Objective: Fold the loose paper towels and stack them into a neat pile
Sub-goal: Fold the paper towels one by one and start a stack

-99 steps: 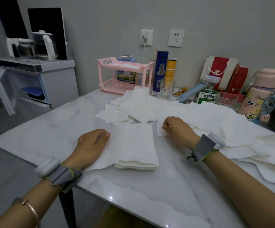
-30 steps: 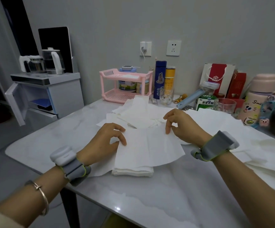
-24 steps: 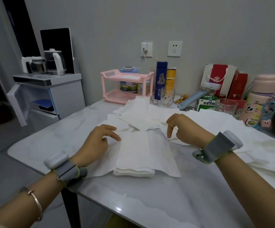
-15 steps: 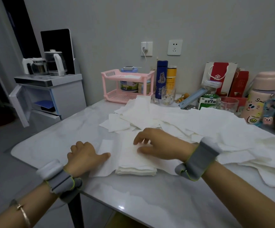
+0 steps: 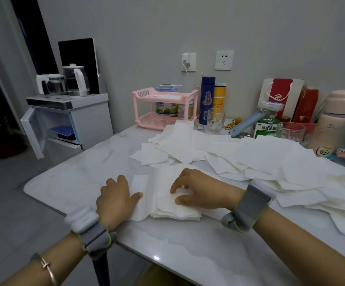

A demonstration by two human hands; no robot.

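Observation:
A pile of folded white paper towels lies near the front of the marble table. My right hand rests on top of the pile, fingers spread and pressing a towel flat. My left hand lies flat on the left flap of a towel that sticks out from under the pile. Several loose unfolded towels are spread over the table behind and to the right.
At the back stand a pink two-tier rack, a blue flask, a yellow can, drinking glasses, a green box, a red-and-white bag and a pink jug. A white cabinet with kettles stands left of the table.
Both hands laid a towel over the pile and folded it. My right hand came from the far edge onto the pile; my left hand slid down to the left flap.

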